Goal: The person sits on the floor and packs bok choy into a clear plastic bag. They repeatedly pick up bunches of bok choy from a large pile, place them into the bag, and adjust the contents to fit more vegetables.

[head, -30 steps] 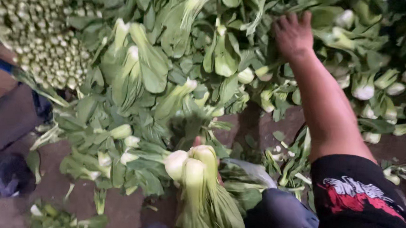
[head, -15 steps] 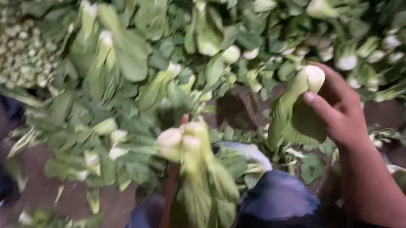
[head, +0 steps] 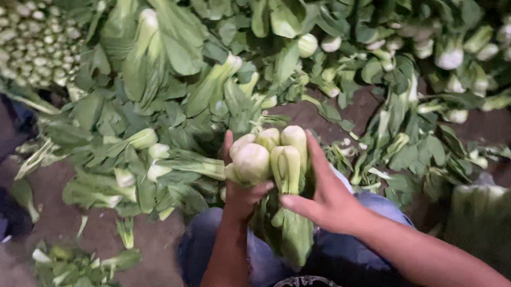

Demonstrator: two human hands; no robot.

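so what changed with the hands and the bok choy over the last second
The right hand pulled back from the far pile with one bok choy and pressed it against the bunch of bok choy over the lap. The left hand kept gripping that bunch, stem ends up, so the bunch is now one head bigger. The loose leaves on the ground look unchanged.

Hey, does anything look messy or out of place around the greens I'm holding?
Loose leaf scraps lie scattered on the ground, apart from the big pile. The bunch sits neatly gathered between left hand and right hand.
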